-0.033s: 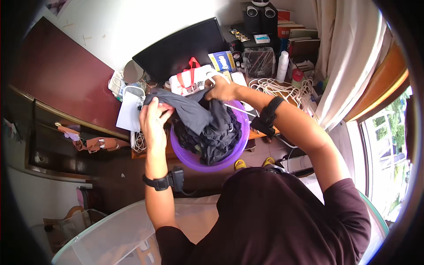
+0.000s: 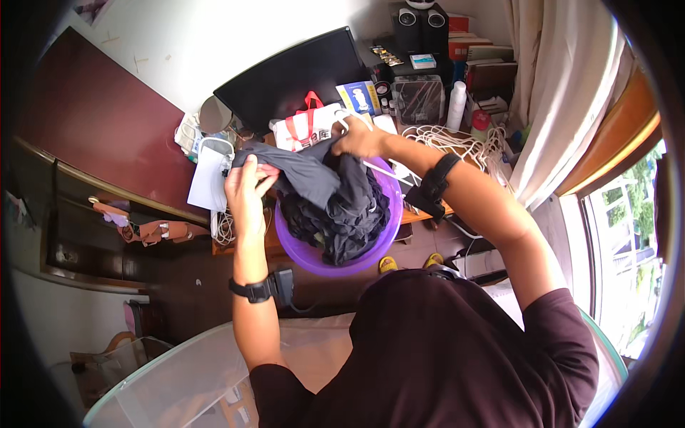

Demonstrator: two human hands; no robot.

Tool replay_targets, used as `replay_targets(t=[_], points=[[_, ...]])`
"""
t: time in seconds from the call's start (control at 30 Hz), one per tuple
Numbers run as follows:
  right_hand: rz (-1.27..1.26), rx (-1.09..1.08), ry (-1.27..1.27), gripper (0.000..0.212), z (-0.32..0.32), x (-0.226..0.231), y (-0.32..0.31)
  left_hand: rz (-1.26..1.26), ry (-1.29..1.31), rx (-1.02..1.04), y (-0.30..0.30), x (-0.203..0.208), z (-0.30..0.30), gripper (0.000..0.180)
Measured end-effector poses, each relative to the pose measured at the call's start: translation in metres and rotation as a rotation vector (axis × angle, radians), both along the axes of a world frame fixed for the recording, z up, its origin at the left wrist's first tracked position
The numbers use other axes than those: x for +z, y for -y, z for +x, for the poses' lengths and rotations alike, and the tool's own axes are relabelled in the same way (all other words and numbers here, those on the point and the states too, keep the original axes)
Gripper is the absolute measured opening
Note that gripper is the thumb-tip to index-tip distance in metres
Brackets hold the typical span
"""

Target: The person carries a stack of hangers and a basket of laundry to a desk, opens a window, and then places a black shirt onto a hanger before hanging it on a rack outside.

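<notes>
A dark grey garment (image 2: 303, 173) stretches between my two hands above a purple basin (image 2: 305, 262). My left hand (image 2: 247, 191) pinches its left end between thumb and fingers. At the other end my right hand (image 2: 360, 140) is closed around a white clothes hanger (image 2: 384, 170) and the garment's edge. The hanger's bar slants out below that hand, and its hook part shows above the knuckles. What kind of garment it is, I cannot tell. Crumpled dark clothes (image 2: 349, 232) fill the basin, and the garment's lower part hangs down onto them.
Behind the basin a white bag with red handles (image 2: 303, 128) stands before a black monitor (image 2: 296, 75). Several white hangers (image 2: 464, 146) lie tangled at the right, near a white spray bottle (image 2: 457, 107). A white sheet (image 2: 208, 178) lies at the left.
The garment's top edge has been drawn straighter between my hands, and its hanging fold sits slightly higher. My right hand has shifted a little; both hands keep their grip.
</notes>
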State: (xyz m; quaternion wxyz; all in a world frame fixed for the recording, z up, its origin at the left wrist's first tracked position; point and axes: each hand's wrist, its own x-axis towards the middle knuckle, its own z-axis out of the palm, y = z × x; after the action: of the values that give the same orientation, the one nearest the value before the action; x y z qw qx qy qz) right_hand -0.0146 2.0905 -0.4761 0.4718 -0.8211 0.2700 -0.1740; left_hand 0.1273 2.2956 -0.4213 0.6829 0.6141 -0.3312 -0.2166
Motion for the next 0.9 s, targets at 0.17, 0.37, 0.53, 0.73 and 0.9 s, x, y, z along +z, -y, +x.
replay_targets(t=[0.17, 0.37, 0.53, 0.73, 0.9], points=[[-0.105, 0.079, 0.099, 0.028, 0.000, 0.021, 0.018, 0.670, 0.271, 0.004, -0.010, -0.091, 0.035, 0.067], [-0.165, 0.093, 0.044, 0.031, 0.015, 0.031, 0.010, 0.772, 0.761, -0.389, -0.023, -0.158, -0.088, 0.021], [-0.206, 0.184, 0.046, 0.026, 0.042, 0.041, -0.020, 0.972, 1.455, -0.123, 0.007, -0.234, -0.095, 0.045], [-0.277, 0.227, -0.052, 0.030, 0.042, 0.051, -0.026, 0.597, 1.126, -0.229, -0.004, -0.185, -0.070, 0.016], [-0.334, 0.248, -0.047, 0.034, 0.039, 0.039, -0.014, 0.393, 0.788, -0.018, -0.004, -0.111, -0.056, 0.004]])
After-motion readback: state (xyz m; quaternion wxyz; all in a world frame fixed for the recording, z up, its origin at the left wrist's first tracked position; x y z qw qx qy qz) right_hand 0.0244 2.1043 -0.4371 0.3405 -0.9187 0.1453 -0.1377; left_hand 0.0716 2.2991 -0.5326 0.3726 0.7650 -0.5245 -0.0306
